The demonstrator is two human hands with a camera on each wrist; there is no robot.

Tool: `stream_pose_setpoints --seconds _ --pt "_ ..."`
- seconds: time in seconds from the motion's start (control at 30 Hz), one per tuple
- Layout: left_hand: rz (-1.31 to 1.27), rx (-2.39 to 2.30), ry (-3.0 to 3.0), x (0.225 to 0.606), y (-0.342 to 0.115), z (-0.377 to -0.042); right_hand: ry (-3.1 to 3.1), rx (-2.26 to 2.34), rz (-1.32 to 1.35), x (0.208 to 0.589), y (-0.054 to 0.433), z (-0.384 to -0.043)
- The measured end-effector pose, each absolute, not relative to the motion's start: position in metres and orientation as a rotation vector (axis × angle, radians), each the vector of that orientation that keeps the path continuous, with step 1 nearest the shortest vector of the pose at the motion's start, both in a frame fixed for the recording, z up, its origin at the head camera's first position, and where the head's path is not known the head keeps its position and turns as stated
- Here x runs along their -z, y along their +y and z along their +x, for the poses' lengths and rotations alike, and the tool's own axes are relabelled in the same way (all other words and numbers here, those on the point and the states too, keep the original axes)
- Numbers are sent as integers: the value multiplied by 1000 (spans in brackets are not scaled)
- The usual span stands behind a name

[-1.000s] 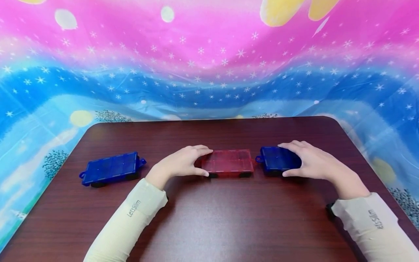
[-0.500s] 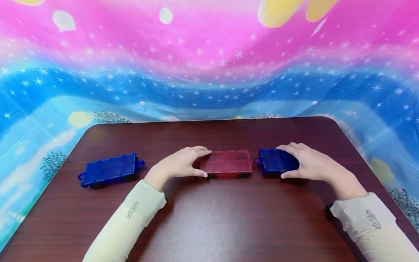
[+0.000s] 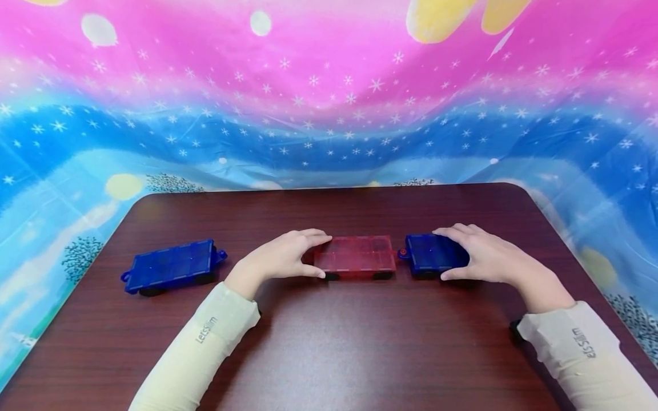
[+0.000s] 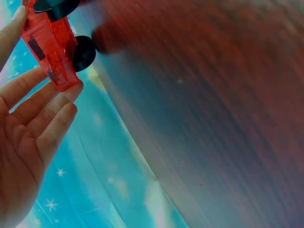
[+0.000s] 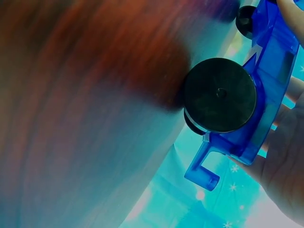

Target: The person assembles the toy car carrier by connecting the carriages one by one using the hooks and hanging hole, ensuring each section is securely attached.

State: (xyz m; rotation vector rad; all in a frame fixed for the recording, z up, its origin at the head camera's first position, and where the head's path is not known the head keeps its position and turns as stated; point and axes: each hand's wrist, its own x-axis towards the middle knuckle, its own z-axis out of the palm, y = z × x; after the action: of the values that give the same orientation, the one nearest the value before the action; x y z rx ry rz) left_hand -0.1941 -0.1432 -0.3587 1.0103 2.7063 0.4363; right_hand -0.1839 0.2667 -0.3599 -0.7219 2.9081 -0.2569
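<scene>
A translucent red wheeled toy car base (image 3: 356,254) sits on the table, pinched at its left end by my left hand (image 3: 277,254). The thumb is at its near side and the fingers at its far side. My right hand (image 3: 496,254) holds a dark blue wheeled toy car base (image 3: 432,252) by its right end, which the hand partly hides. The blue base's hitch loop (image 3: 403,253) overlaps the red base's right-end hitch, with a bit of red showing inside the loop. In the right wrist view, black wheels (image 5: 220,95) and a blue hook-shaped hitch (image 5: 203,175) show.
Another blue wheeled car base (image 3: 172,265) stands at the left of the brown wooden table (image 3: 329,342), slightly angled, with hitches at both ends. A patterned pink and blue cloth (image 3: 329,114) hangs behind the table.
The right hand's blue car base has shifted slightly left, bringing its hitch loop closer to the red base. Both hands keep their grips; the left blue base stays put.
</scene>
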Motion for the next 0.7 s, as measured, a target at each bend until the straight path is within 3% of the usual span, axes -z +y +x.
stream_pose_setpoints --seconds 0.7 --pt "986 -443 2756 355 -167 -184 2845 458 -654 352 260 -180"
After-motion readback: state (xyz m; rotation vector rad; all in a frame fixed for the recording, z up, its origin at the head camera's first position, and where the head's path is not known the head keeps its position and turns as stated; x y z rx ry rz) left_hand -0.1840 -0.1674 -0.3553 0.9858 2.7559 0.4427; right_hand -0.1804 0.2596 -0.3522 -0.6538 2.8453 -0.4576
